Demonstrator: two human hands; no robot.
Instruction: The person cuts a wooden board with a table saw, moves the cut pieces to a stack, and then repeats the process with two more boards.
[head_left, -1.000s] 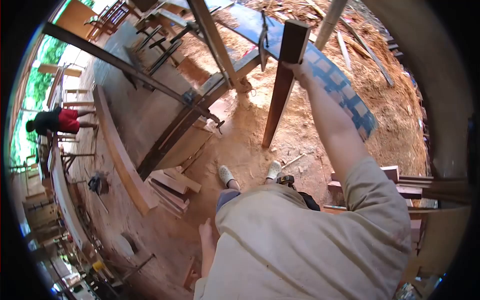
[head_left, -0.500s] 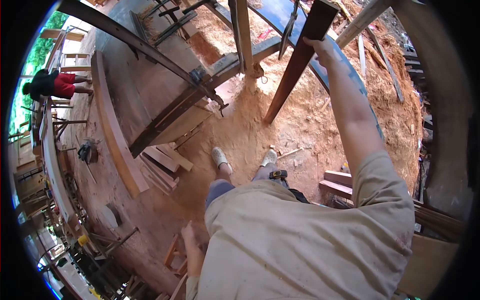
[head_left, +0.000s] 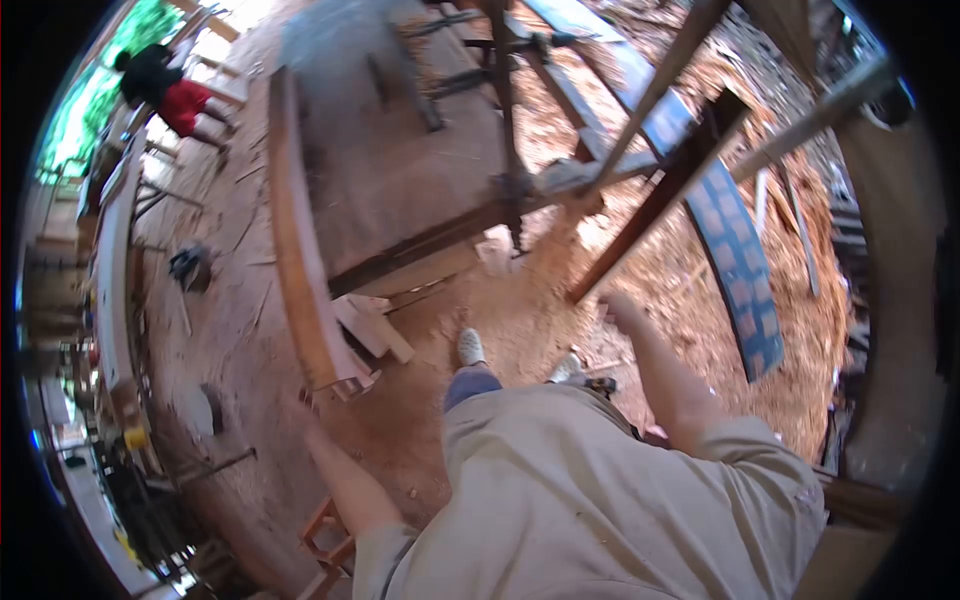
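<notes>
At far left, 1 person [head_left: 170, 90] is bending near a long timber, while a curved plank [head_left: 290, 240] is lying near my left hand [head_left: 318, 432], whose fingers are too blurred to tell open from closed. Farther right, the dark post [head_left: 655, 215] is slanting, its long axis running from its low end, just left of my right hand [head_left: 625, 314], up and rightward. That nearer hand's forearm is angling forward and inward; its finger state I can't tell.
</notes>
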